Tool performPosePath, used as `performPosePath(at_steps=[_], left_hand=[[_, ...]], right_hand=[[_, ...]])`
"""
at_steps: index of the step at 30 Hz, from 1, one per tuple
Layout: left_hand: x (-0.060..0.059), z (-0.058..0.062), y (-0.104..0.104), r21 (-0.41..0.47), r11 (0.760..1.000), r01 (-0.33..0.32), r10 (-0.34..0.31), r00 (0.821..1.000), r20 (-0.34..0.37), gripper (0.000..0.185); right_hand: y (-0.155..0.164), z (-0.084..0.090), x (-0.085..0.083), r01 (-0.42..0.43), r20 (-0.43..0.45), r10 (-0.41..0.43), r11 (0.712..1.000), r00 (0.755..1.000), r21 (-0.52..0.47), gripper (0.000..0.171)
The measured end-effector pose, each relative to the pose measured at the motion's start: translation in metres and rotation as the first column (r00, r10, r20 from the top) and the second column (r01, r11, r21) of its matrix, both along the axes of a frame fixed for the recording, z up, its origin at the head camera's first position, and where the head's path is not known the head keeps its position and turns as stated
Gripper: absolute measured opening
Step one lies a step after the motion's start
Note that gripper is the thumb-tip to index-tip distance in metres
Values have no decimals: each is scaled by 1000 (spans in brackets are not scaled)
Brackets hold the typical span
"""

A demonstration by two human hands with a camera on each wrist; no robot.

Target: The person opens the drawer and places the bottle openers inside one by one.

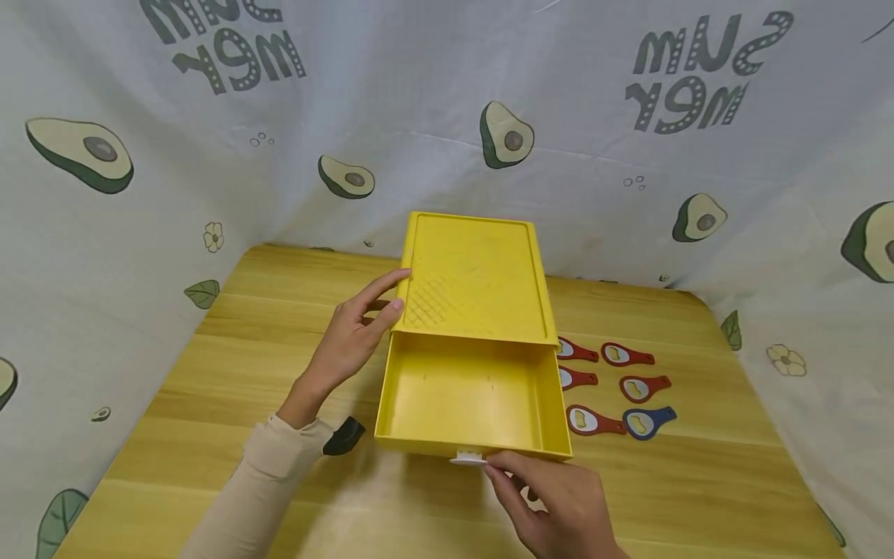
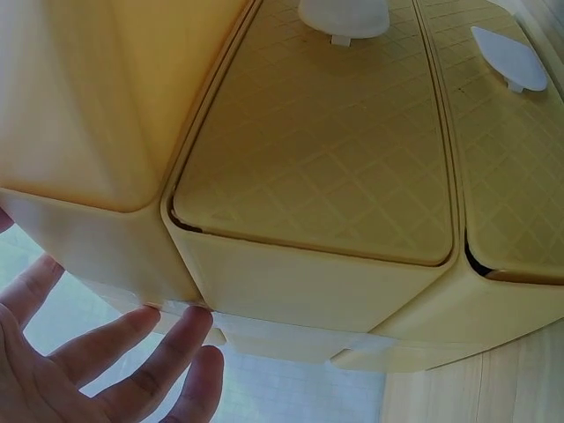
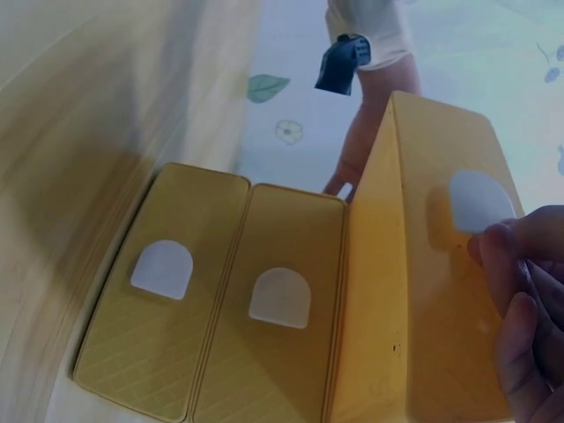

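In the head view, the backdrop cloth (image 1: 447, 101) bears upside-down lettering, "SUMMER", among avocado prints. A yellow drawer cabinet (image 1: 475, 279) stands mid-table (image 1: 209, 388), its long axis running away from the person; its top drawer (image 1: 471, 400) is pulled out toward them. The left hand (image 1: 349, 338) rests straight fingers on the cabinet's left edge. The right hand (image 1: 559, 505) pinches the drawer's white handle (image 1: 468, 459). Red and blue bottle openers (image 1: 618, 388) lie just right.

The left wrist view shows spread fingers (image 2: 132, 352) touching the cabinet's edge.

In the right wrist view, curled fingers (image 3: 520, 291) grip beside the handle (image 3: 478, 201); two lower drawers are closed.
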State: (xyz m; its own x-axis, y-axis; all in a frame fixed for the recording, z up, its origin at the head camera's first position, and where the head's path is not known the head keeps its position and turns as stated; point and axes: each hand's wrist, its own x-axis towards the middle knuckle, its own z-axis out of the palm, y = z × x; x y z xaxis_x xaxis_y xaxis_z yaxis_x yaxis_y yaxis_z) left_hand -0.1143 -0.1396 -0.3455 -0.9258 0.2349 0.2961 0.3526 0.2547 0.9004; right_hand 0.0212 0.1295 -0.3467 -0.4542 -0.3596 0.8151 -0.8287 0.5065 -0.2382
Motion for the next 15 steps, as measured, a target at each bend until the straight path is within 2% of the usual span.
performPosePath(at_steps=[6,15], left_hand=[[0,-1,0,9,1000,-1,1,1000,-3,41],[1,1,1,9,1000,-2,2,1000,-2,42]], right_hand=[[1,0,8,18,35,-18,1000,999,11,29],[-1,0,9,-23,38,24,999,999,-41,25]])
